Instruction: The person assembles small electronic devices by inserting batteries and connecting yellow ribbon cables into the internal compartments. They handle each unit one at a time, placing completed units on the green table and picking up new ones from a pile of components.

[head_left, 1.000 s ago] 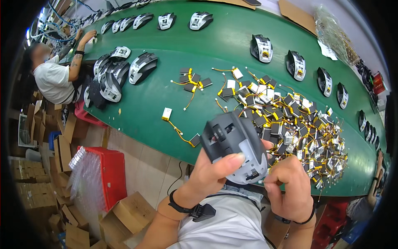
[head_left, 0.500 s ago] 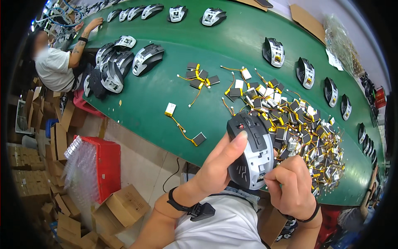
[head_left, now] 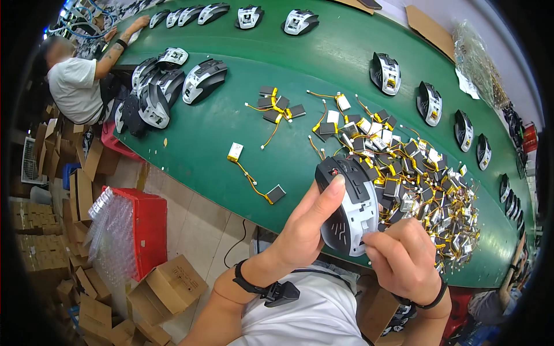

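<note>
A black and white computer mouse (head_left: pixel 359 207) is gripped in my left hand (head_left: pixel 300 233), held just above the near table edge with its buttons pointing away from me. My left thumb lies along its side and the other fingers are beneath it. At the near end of its white frame, by an uncovered recess, my right hand (head_left: pixel 407 256) is closed in a pinch. Whatever the right fingertips hold, if anything, is hidden. Beyond and right of the mouse spreads a heap of small wired battery packs (head_left: pixel 424 190), silver and black with yellow tape.
A smaller battery group (head_left: pixel 276 106) and a wired pair (head_left: pixel 235 151) lie left of the heap. Mice (head_left: pixel 154 106) cluster at the left; others (head_left: pixel 385 74) line the far green strip. A co-worker (head_left: pixel 78 83) sits far left. A red bin (head_left: pixel 151 233) and cartons (head_left: pixel 167 288) stand below.
The held mouse has tilted slightly and its near end has risen a little. My right fingertips stay at its recess, a touch farther in. Mice along the far strip have shifted slightly right.
</note>
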`<state>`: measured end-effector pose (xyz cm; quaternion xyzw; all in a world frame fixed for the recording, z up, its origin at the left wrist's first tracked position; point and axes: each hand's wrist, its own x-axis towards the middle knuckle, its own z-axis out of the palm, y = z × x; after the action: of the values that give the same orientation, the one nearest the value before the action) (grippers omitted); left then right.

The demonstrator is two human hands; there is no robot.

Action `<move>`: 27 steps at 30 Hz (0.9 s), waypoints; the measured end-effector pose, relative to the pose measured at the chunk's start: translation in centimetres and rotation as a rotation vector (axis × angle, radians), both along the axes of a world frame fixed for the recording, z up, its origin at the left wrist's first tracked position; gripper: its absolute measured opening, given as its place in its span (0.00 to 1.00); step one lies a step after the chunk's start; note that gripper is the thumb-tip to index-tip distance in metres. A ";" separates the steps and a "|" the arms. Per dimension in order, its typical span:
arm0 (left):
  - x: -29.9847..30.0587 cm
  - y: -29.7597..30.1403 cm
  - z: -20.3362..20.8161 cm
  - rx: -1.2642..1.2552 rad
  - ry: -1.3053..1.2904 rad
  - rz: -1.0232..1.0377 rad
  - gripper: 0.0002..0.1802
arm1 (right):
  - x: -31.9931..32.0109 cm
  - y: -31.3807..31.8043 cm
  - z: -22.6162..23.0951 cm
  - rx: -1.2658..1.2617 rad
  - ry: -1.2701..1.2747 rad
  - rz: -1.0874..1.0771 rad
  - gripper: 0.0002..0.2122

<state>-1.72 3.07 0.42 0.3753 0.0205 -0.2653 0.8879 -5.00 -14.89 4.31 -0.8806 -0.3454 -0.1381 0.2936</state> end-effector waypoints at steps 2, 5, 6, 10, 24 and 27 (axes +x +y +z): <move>-0.1 0.0 0.1 0.013 0.013 0.001 0.30 | -0.4 0.1 -0.7 -0.017 -0.094 0.008 0.11; 0.0 -0.5 0.8 0.080 -0.011 0.020 0.29 | -0.5 -0.1 -0.8 -0.018 -0.159 0.011 0.08; -0.2 -0.8 0.8 0.124 -0.041 0.021 0.28 | -0.7 -0.2 -1.0 -0.012 -0.155 0.008 0.07; -0.5 -1.7 1.1 0.199 -0.084 0.041 0.29 | -1.5 0.0 -1.7 -0.037 -0.202 -0.051 0.05; -0.7 -1.2 -0.8 0.018 -0.218 0.088 0.50 | -3.8 1.4 -4.3 0.886 0.529 -0.386 0.21; -1.5 -1.3 -0.6 -0.063 -0.301 0.199 0.54 | -3.1 1.1 -4.5 1.066 0.999 -0.295 0.11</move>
<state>-3.22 1.78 -0.21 0.3787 -0.0837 -0.1175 0.9142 -8.15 -13.75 -0.18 -0.6138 0.0649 0.0918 0.7814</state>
